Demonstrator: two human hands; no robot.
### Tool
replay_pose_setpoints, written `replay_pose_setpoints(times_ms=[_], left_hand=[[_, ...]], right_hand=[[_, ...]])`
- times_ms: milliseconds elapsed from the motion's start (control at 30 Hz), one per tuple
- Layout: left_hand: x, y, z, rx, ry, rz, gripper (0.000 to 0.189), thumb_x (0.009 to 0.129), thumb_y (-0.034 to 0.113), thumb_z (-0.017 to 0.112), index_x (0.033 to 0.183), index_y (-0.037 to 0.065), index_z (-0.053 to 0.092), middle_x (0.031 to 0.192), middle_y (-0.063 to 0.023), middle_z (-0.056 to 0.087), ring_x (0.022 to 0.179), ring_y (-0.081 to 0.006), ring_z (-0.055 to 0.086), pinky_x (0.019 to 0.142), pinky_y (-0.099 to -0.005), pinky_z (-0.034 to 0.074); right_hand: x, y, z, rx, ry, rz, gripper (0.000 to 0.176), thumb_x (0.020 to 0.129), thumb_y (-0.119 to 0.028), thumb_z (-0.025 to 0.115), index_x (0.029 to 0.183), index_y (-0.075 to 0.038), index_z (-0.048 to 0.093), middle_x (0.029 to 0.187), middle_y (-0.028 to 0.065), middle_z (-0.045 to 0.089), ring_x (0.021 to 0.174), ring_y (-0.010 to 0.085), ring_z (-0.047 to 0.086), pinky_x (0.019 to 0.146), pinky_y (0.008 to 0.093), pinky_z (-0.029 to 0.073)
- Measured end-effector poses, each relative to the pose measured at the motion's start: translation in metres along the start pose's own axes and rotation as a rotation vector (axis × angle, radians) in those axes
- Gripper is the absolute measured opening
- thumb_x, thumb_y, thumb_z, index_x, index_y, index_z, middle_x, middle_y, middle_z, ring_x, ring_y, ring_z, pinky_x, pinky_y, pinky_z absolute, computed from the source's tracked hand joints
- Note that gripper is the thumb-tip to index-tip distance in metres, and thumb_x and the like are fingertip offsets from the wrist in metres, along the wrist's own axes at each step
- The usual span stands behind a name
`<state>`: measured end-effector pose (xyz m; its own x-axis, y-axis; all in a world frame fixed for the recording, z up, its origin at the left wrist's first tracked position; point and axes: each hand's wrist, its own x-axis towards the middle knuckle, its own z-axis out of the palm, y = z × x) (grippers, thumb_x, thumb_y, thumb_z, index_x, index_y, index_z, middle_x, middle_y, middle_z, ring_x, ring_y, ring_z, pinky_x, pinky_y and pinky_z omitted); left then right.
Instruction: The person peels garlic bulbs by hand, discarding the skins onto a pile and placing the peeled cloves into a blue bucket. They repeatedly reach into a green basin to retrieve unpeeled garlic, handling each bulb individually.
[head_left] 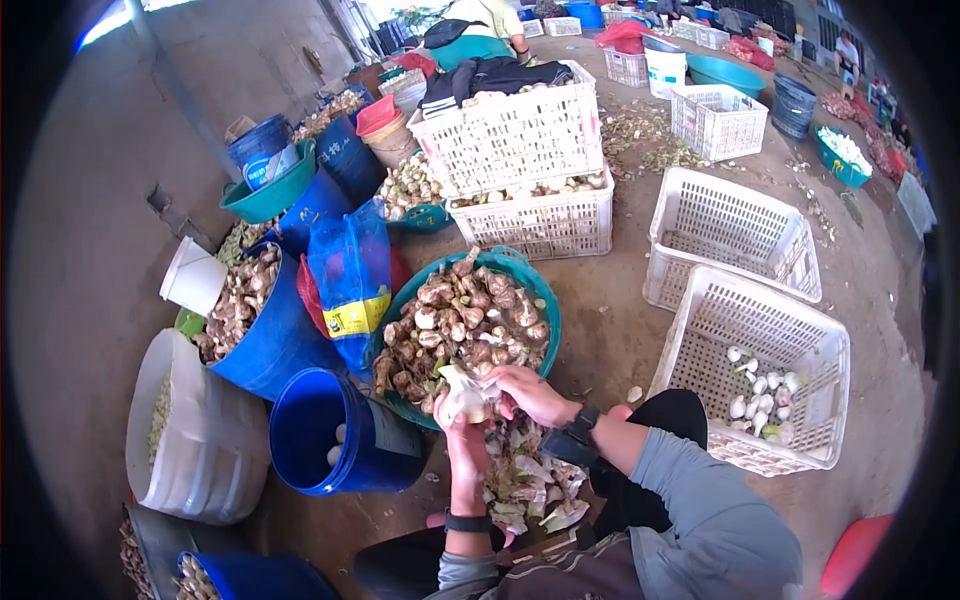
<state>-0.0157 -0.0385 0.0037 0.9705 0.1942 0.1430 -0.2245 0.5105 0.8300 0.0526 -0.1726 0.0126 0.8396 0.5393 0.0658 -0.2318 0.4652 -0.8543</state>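
Observation:
A pale garlic bulb (464, 392) with loose white skin is held up in front of me at the near edge of a green basin. My left hand (460, 428) grips it from below with closed fingers. From the right, my right hand (532, 394) pinches at the bulb's side; its fingertips are partly hidden. Behind both hands, the green basin (553, 335) is heaped with unpeeled, brownish garlic bulbs (460, 318). Beneath my wrists lies a pile of torn garlic skins (528, 485).
At right, a white crate (745, 300) holds several cleaned bulbs (765, 400); another crate (735, 205) stands behind it. A blue bucket (330, 400) with a few white bulbs is at left. Stacked crates (510, 140) and a person (490, 25) are farther back.

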Motion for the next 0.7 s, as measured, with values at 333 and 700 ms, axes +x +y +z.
replay_pose_setpoints(times_ms=[333, 700], left_hand=[[-0.001, -0.002, -0.002, 0.097, 0.08, -0.015, 0.059, 0.081, 0.05, 0.053, 0.127, 0.016, 0.037, 0.116, -0.0041, 0.051, 0.101, -0.0178, 0.051, 0.074, -0.0291, 0.045], [0.007, 0.012, -0.007, -0.135, 0.062, -0.422, 0.061, 0.086, 0.06, 0.037, 0.117, 0.009, 0.047, 0.098, -0.0085, 0.057, 0.076, -0.0184, 0.055, 0.055, -0.0283, 0.045]], right_hand=[[-0.006, -0.028, 0.008, -0.367, -0.184, 0.142, 0.015, 0.093, -0.018, 0.051, 0.088, -0.004, 0.054, 0.066, -0.0007, 0.049, 0.055, 0.0091, 0.049, 0.049, 0.0245, 0.037], [0.004, 0.02, -0.003, -0.201, -0.044, 0.225, 0.024, 0.093, -0.026, 0.053, 0.094, -0.002, 0.057, 0.08, 0.0035, 0.059, 0.059, 0.0115, 0.052, 0.053, 0.026, 0.042]])
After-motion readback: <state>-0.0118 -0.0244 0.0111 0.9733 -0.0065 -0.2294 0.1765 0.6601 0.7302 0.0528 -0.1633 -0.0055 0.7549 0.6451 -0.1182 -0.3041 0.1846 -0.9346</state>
